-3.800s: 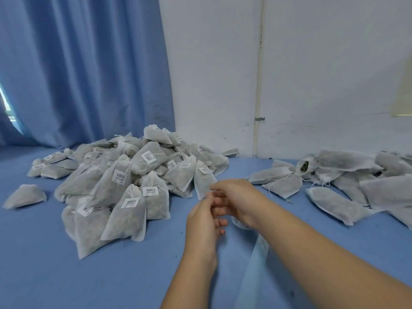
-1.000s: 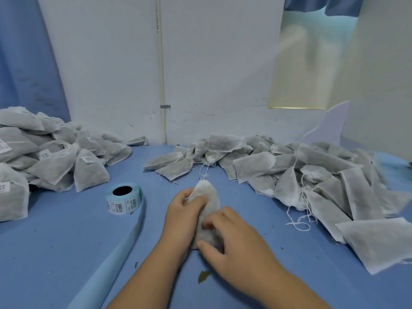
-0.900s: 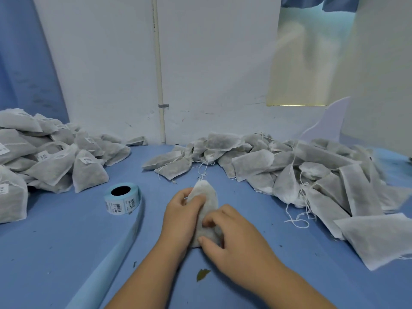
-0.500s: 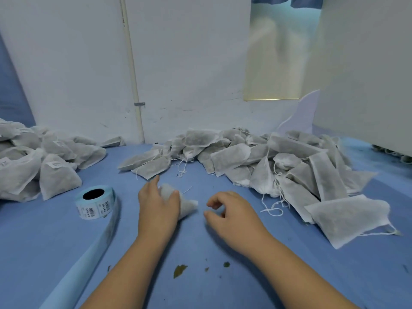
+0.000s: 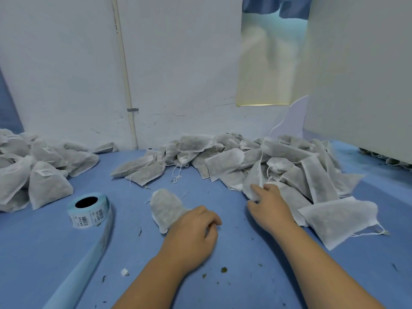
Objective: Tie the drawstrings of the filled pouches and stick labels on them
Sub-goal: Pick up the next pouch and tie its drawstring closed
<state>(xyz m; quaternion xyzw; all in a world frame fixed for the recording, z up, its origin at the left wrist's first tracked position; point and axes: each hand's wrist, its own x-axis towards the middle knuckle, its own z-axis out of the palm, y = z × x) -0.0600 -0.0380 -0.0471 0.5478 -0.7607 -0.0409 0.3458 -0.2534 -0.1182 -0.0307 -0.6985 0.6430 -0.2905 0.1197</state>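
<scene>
Here we are over the blue surface (image 5: 223, 291), both bare arms stretched out. Our left hand (image 5: 191, 230) sits in the middle, its grip curled down over the near end of a single pouch (image 5: 166, 208). That pouch lies flat and points away from us, its far end bunched and thin string ends trailing beside it.

Over to the right hand (image 5: 269, 206): it is at the near edge of the pile of untied pouches (image 5: 225, 163). Its grip is open, the forefinger reaching out and touching one pouch of that pile, the thumb apart below it.

Left of the single pouch stands the label roll (image 5: 89, 210), barcodes showing on its side, with its pale blue backing strip (image 5: 98, 248) running off towards us. Further left lies the labelled pile (image 5: 44, 181), white stickers on some of the bags (the print is too small to read). Leaf crumbs (image 5: 223, 269) and a small white scrap (image 5: 124, 272) lie on the surface between our forearms and the strip.
</scene>
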